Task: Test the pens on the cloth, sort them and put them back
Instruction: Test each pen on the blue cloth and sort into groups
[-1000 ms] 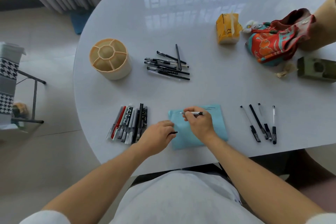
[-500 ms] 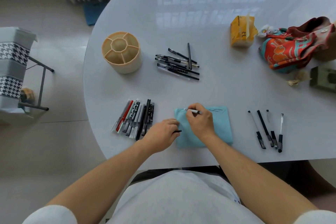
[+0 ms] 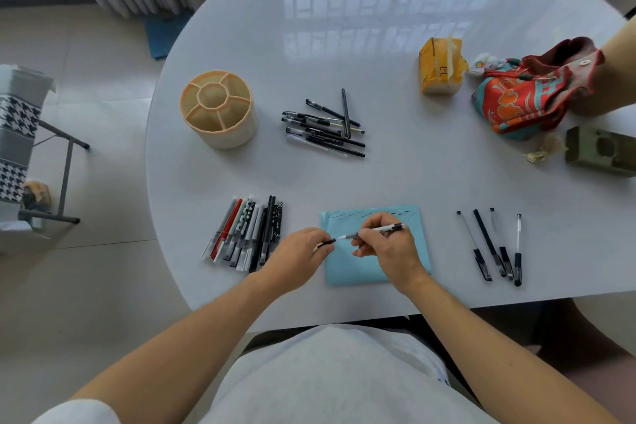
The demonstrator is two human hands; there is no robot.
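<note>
A light blue cloth (image 3: 406, 265) with dark scribbles along its far edge lies at the table's near edge. My right hand (image 3: 385, 248) holds a white pen (image 3: 382, 229) level above the cloth, tip pointing left. My left hand (image 3: 296, 255) pinches a black pen cap (image 3: 326, 243) just left of that tip, a small gap between them. A row of mixed pens (image 3: 247, 234) lies left of the cloth. Several black pens (image 3: 495, 244) lie to its right. A loose pile of black pens (image 3: 325, 127) sits mid-table. A beige divided pen holder (image 3: 220, 110) stands at the left.
A yellow tissue pack (image 3: 438, 69), a red patterned pouch (image 3: 530, 93) under another person's arm (image 3: 612, 79), crumpled paper (image 3: 547, 150) and an olive box (image 3: 602, 155) are at the right. A houndstooth stool (image 3: 17, 134) stands on the floor to the left. The white table (image 3: 378, 27) curves at its left edge.
My right hand has lifted the pen off the cloth and turned it level, tip toward the cap in my left hand. The camera view shifted slightly.
</note>
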